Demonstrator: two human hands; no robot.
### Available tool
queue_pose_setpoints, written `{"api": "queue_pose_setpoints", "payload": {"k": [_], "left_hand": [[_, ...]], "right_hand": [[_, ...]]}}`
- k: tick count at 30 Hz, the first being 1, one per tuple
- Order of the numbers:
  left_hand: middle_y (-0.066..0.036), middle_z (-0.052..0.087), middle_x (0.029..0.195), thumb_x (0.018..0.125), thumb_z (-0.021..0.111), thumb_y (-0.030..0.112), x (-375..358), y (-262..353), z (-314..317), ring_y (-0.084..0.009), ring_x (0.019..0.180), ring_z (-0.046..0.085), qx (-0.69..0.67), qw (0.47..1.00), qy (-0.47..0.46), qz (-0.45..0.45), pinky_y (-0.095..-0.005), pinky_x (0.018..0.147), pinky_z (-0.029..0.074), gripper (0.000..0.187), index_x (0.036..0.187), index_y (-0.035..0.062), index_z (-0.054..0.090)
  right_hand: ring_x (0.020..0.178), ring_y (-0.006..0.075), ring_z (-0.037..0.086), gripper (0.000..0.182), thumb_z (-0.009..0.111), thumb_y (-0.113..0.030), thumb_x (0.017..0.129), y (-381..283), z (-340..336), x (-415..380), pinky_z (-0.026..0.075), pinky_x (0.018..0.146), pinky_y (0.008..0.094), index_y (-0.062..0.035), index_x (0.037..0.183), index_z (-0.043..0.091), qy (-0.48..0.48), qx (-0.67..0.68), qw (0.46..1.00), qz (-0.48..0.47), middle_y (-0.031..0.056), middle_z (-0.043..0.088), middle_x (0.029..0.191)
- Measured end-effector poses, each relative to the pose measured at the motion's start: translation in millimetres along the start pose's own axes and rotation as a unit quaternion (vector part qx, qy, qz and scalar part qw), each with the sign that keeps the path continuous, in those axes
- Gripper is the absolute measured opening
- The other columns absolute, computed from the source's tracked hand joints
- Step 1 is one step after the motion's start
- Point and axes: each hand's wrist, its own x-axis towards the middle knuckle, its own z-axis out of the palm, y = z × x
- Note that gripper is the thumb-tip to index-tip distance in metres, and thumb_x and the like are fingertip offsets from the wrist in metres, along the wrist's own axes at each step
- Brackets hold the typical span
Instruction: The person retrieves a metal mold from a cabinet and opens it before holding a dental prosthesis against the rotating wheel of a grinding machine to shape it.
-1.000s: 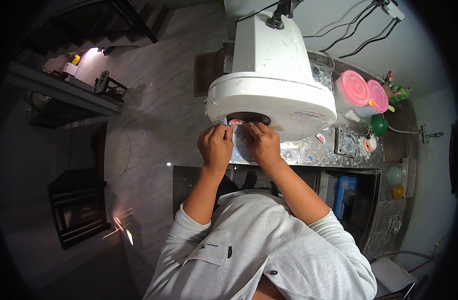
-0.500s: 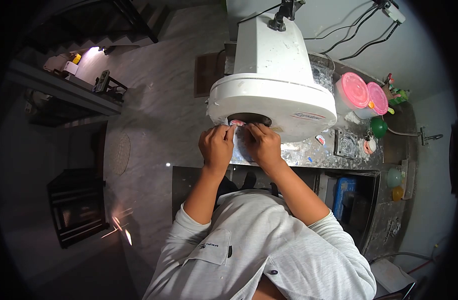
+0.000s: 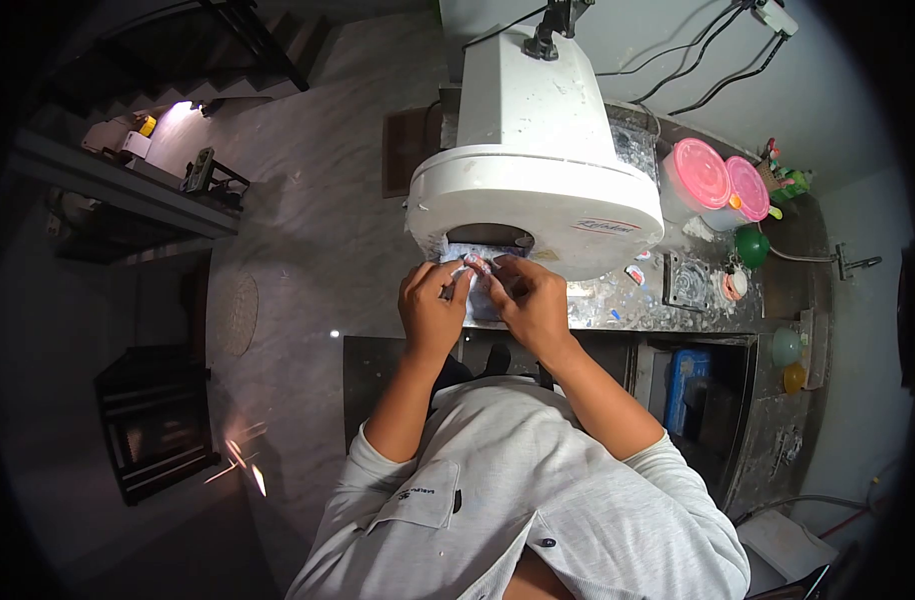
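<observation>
A small pink denture is pinched between my two hands, partly covered by the fingertips. My left hand grips its left end with thumb and fingertips. Fingers of my right hand close on it from the other side. Both hands are just in front of a white dental lab machine with a wide rounded hood. Behind the denture is the machine's dark opening, and a pale, dusty surface shows below it.
A dusty counter runs to the right. It bears another small pink-and-white piece, a square metal tray, a pink-and-white dental model, a green bowl and pink-lidded tubs. A tap is at far right.
Both hands have drawn back from the machine's opening, bringing the denture slightly toward me and into clearer view. The fingers have shifted around it.
</observation>
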Motion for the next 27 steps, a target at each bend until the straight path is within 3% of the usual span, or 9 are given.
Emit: {"api": "queue_pose_setpoints", "payload": {"k": [4,8,17,20,22,23,27], "left_hand": [[-0.008,0.066,0.08,0.083,0.08,0.01,-8.2,1.4,0.4,-0.0264,0.077,0.062,-0.025,1.0,-0.008,0.006,-0.0394,0.074,0.048,0.015,0.097,0.0062,0.079],[-0.006,0.067,0.087,0.084,0.078,0.011,-11.5,-0.4,-0.5,-0.0281,0.085,0.062,-0.028,0.999,-0.018,0.001,-0.0404,0.082,0.048,0.015,0.098,0.0084,0.08],[-0.006,0.066,0.092,0.084,0.074,0.007,-12.0,-2.5,0.0,-0.0285,0.089,0.061,-0.021,0.999,-0.035,0.006,-0.0411,0.086,0.047,0.026,0.109,0.0103,0.08],[-0.006,0.062,0.091,0.083,0.071,0.003,-12.2,-4.5,3.7,-0.0281,0.088,0.059,-0.013,0.999,-0.035,0.029,-0.0415,0.085,0.046,0.032,0.113,0.0113,0.079],[-0.007,0.061,0.089,0.082,0.069,0.001,-11.0,-3.7,3.8,-0.0279,0.087,0.059,-0.008,0.999,-0.036,0.03,-0.0409,0.084,0.047,0.037,0.116,0.0119,0.079],[-0.008,0.06,0.088,0.082,0.067,-0.001,-10.7,-3.3,3.9,-0.0277,0.086,0.058,-0.003,0.999,-0.038,0.031,-0.0404,0.083,0.048,0.041,0.119,0.0125,0.078],[-0.008,0.057,0.088,0.081,0.065,-0.002,-10.2,-4.0,5.5,-0.0273,0.086,0.056,0.009,0.998,-0.047,0.03,-0.0402,0.084,0.047,0.049,0.125,0.0136,0.076]], "right_hand": [[0.056,0.02,0.064,0.02,0.077,-0.011,0.087,0.5,-6.8,1.3,0.052,0.058,0.0337,0.0039,0.101,0.077,-0.051,0.031,0.994,0.093,0.0175,0.072,0.075],[0.057,0.0195,0.066,0.02,0.076,-0.011,0.088,2.0,-5.5,1.9,0.052,0.058,0.0326,0.0046,0.1,0.077,-0.051,0.047,0.993,0.098,0.0164,0.072,0.071],[0.066,0.0196,0.071,0.029,0.078,-0.014,0.088,-3.2,-5.1,7.4,0.055,0.064,0.0332,0.0083,0.106,0.075,-0.086,0.046,0.991,0.092,0.0219,0.076,0.085],[0.073,0.0235,0.075,0.033,0.078,-0.013,0.088,-3.3,-0.3,9.5,0.057,0.069,0.0342,0.01,0.112,0.072,-0.08,0.048,0.993,0.068,0.023,0.076,0.088],[0.088,0.0186,0.075,0.035,0.077,-0.012,0.091,1.8,4.2,10.7,0.058,0.078,0.0314,0.0078,0.119,0.07,-0.093,0.036,0.993,0.069,0.0224,0.077,0.1],[0.088,0.0186,0.075,0.035,0.077,-0.012,0.091,3.2,6.7,11.1,0.058,0.078,0.0314,0.0078,0.119,0.07,-0.094,0.036,0.993,0.068,0.0224,0.077,0.1],[0.086,0.0268,0.076,0.035,0.077,-0.009,0.089,0.9,13.5,13.3,0.058,0.079,0.0346,0.0085,0.118,0.07,-0.058,-0.018,0.998,0.021,0.0243,0.075,0.102]]}}
